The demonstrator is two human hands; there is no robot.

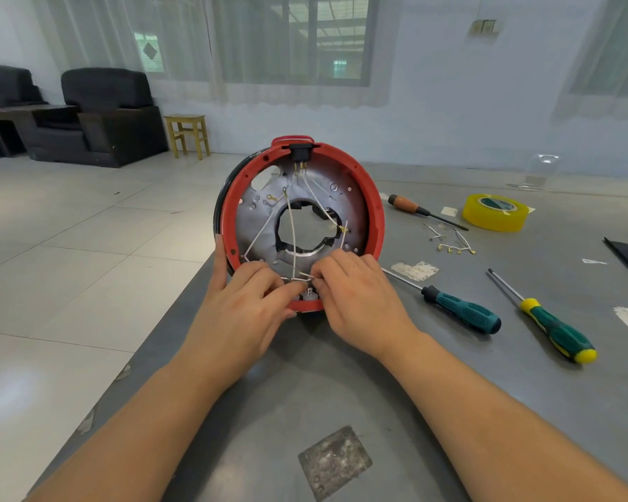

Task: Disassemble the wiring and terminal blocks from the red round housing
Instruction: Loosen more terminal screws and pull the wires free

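- Here, on my feed, the red round housing stands on its edge at the near-left part of the grey table, its open back facing the camera.
- My left hand wraps the rim at about 8 o'clock, thumb up the outer edge, while its fingers pinch the white wires near 6 o'clock.
- My right hand meets it there, fingertips curled and pinching the same wire bundle just beside the left fingers.
- The wires run up across the silver plate to a black connector at 12 o'clock.
- At 3 o'clock of the housing lie a teal screwdriver, a green-and-yellow screwdriver, an orange-handled screwdriver, loose wires with brass terminals and a yellow tape roll.
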